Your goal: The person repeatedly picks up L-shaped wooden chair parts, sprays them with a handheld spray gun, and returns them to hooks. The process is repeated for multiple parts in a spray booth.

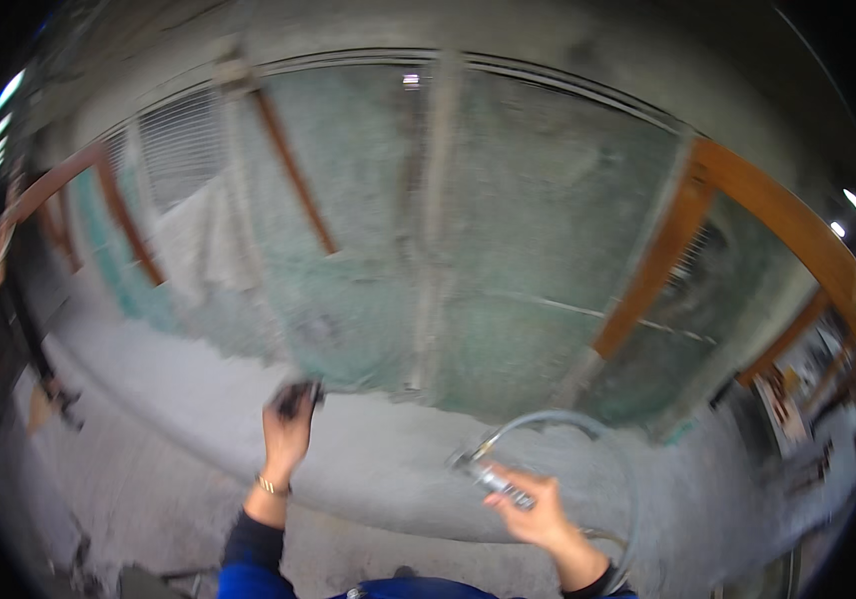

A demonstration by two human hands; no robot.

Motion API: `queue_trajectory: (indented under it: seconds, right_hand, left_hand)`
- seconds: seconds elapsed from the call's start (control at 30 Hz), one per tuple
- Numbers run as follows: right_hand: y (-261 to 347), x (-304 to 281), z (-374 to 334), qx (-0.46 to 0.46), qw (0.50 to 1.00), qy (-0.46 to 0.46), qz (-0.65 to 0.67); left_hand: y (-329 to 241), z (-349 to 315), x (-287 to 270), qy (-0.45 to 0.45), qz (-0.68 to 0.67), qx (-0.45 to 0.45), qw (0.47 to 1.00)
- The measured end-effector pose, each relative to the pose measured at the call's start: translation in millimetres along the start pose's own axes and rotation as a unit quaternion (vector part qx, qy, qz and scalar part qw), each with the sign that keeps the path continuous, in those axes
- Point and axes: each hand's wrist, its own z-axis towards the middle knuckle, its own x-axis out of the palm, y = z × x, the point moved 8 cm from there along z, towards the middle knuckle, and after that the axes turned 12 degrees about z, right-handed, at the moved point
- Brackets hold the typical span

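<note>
So the person's left hand (290, 434) is closing around a small dark object (295, 400), too blurred for anyone to say what it is, and the right hand (536, 507) is wrapping its fingers round a metallic hand tool (504, 485) with a clear hose (631, 479) looping off it. That tool is sitting out in front of the body, right of centre, head pointing up and left, over the pale floor (368, 449). Progress-wise, honestly hard to call: both items are already in hand, but neither is touching the brown pieces. An orange-brown frame (662, 250) is standing off to the right, a darker frame (128, 225) is showing at far left, and a thin brown strip (295, 172) is slanting between them, all in front of greenish panels (548, 180). They're all looking brown already, but blur is hiding whether any surface is finished or what's left.
</note>
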Motion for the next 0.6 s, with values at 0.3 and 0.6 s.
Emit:
queue_trajectory:
  seconds: [0.3, 0.6]
  right_hand:
    - [-53, 29, -149, 0.229, 0.967, -0.064, 0.093]
    - [-33, -50, -197, 0.216, 0.965, -0.14, 0.05]
  left_hand:
    - [165, -173, 214, 0.277, -0.231, -0.317, 0.877]
    - [69, -171, 322, 0.395, -0.143, -0.268, 0.867]
